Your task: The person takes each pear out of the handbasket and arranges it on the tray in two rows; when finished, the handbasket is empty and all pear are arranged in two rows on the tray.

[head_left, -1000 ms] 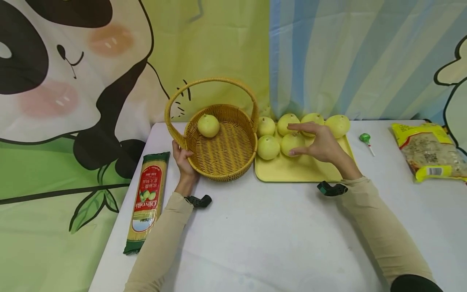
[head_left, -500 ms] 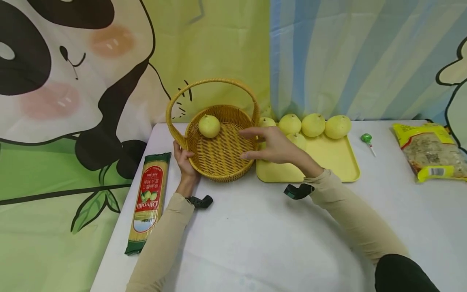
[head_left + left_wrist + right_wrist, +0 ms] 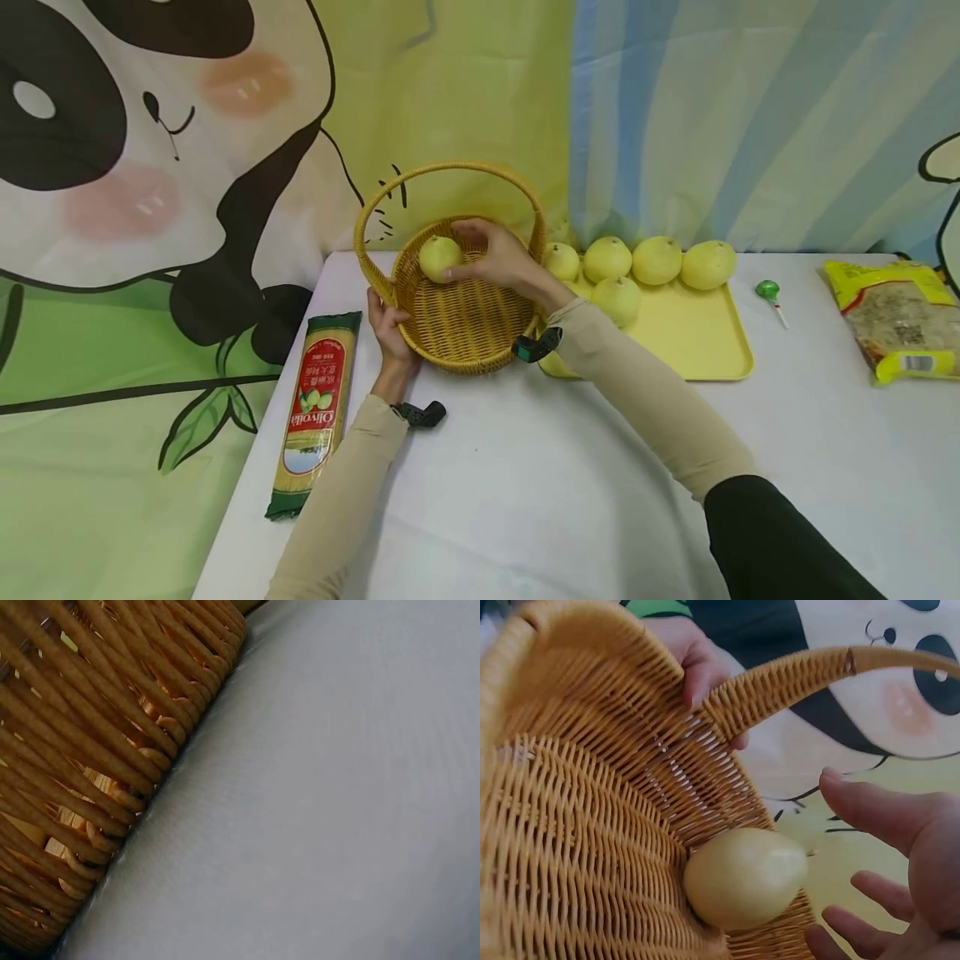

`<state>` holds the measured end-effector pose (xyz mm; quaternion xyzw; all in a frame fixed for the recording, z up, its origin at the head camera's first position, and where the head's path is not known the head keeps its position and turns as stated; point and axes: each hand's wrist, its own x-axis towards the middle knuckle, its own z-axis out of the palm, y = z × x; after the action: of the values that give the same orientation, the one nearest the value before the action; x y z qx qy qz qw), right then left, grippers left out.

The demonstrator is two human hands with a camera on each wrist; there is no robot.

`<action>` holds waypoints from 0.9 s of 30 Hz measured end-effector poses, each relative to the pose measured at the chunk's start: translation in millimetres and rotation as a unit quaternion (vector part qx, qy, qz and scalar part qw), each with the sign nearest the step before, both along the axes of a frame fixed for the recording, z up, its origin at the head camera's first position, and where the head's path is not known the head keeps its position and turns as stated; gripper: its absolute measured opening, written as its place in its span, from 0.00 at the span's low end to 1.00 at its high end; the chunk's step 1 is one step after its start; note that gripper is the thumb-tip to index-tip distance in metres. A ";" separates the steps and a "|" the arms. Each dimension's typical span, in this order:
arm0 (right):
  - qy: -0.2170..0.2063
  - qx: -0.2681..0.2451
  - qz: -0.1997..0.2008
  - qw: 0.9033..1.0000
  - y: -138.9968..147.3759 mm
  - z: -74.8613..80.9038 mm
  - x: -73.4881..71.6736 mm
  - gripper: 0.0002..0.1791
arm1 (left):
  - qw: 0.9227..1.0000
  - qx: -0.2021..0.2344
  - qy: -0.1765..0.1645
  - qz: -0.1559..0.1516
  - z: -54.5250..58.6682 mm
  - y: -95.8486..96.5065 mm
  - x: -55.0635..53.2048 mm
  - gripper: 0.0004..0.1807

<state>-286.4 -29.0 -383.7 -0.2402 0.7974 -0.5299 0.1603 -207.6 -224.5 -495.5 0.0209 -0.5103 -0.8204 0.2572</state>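
Note:
A round tan wicker basket [image 3: 468, 333] with a tall arched handle stands on the table, leaning a little toward the camera. My left hand [image 3: 392, 337] grips its left rim at the foot of the handle; in the right wrist view those fingers [image 3: 705, 675] show there. One pale yellow-green pear [image 3: 439, 258] lies inside against the back left wall. Over the basket, my right hand [image 3: 498, 257] has thumb and fingers spread around the pear's right side. The right wrist view shows a gap between this hand [image 3: 922, 862] and the pear [image 3: 746, 877].
Several more pears [image 3: 657, 260] sit on a yellow tray [image 3: 693, 333] right of the basket, partly covered by the right arm. A spaghetti packet [image 3: 318, 408] lies at the left, a green lollipop [image 3: 768, 290] and a yellow food bag [image 3: 900, 321] at the right.
My right hand has moved left from above the tray into the basket beside the pear, its fingers spread throughout. The left hand stays on the basket. The head view has shifted slightly.

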 end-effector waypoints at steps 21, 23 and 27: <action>-0.037 0.044 0.001 0.998 -28.3 -42.7 -14.2 0.43 | 1.000 0.002 0.003 -0.008 -3.6 3.3 0.9 0.26; -0.029 0.048 0.015 0.998 -28.2 -44.4 -12.6 0.42 | 1.000 0.004 0.006 -0.008 -3.3 2.5 0.6 0.26; -0.020 0.045 0.036 0.998 -28.9 -44.9 -8.3 0.41 | 1.000 0.004 0.008 -0.005 -2.5 0.1 0.3 0.26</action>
<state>-294.6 -57.8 -428.6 -0.2503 0.8081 -0.4920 0.2058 -207.2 -224.4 -498.0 0.0128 -0.5047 -0.8238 0.2577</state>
